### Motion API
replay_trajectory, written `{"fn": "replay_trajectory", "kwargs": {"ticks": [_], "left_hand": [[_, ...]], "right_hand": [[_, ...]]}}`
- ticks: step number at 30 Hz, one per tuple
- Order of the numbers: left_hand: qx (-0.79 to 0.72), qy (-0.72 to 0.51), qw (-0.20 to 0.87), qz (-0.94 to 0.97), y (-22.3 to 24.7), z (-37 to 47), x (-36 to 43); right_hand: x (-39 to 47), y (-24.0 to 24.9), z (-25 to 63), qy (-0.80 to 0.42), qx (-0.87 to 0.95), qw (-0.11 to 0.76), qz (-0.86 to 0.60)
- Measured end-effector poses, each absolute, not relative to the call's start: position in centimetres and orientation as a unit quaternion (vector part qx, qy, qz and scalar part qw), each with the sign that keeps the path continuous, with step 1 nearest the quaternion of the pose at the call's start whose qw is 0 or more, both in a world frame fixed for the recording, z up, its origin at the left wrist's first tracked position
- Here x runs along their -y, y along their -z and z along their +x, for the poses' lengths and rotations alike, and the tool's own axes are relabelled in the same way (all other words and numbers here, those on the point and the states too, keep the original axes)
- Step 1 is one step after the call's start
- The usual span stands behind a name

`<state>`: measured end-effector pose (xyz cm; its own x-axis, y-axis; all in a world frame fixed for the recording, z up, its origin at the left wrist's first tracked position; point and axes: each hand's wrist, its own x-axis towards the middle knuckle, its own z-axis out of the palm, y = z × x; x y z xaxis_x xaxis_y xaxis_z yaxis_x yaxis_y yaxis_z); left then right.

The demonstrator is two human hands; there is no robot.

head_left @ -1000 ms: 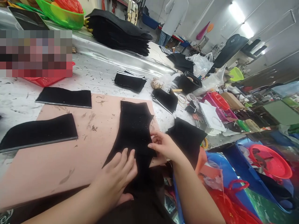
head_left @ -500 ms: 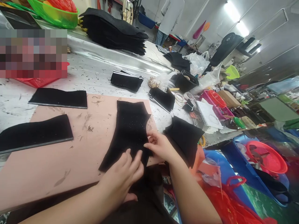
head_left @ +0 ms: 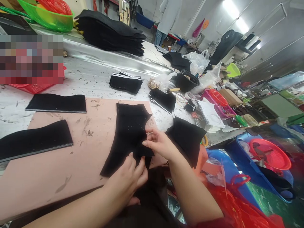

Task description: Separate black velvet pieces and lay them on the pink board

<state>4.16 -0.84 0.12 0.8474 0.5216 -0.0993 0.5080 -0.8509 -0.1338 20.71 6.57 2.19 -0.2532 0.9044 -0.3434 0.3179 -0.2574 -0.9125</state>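
Observation:
A black fabric piece (head_left: 128, 126) lies on the pink board (head_left: 87, 158), near its right side. My right hand (head_left: 158, 142) pinches the piece's right edge, where a small flap is lifted. My left hand (head_left: 131, 172) rests on the lower part of the same piece with its fingers apart. Two other black pieces with pale lower edges, an upper one (head_left: 57, 103) and a lower one (head_left: 35, 139), lie at the left. A stack of dark pieces (head_left: 186, 137) sits just right of my right hand.
Farther back are a small black stack (head_left: 125, 83), a tall black stack (head_left: 109, 33), a red basket (head_left: 35, 87) and a notebook (head_left: 210, 114). Blue bins (head_left: 237, 158) stand at the right. A person (head_left: 168, 19) stands in the background.
My right hand has shifted slightly left and up, and the fabric's right edge is now folded up beneath it. My left hand stays nearly in place. The view has shifted slightly.

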Motion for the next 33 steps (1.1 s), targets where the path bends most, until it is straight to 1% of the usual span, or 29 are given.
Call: {"fn": "replay_trajectory", "kwargs": {"ticks": [5, 13, 27, 33], "left_hand": [[0.285, -0.041, 0.054, -0.956, 0.2, 4.0, 1.0], [0.288, -0.030, 0.054, -0.956, 0.2, 4.1, 1.0], [0.299, -0.015, 0.036, -0.953, 0.2, 4.0, 1.0], [0.303, -0.021, 0.024, -0.953, 0.2, 3.8, 1.2]], "right_hand": [[-5.0, -2.5, 23.3, -0.610, 0.558, 0.176, -0.534], [-4.2, -1.8, 23.4, -0.580, 0.557, 0.199, -0.560], [-4.1, -2.0, 22.8, -0.452, 0.648, 0.140, -0.597], [-3.6, -1.9, 22.5, -0.418, 0.669, 0.124, -0.602]]}}
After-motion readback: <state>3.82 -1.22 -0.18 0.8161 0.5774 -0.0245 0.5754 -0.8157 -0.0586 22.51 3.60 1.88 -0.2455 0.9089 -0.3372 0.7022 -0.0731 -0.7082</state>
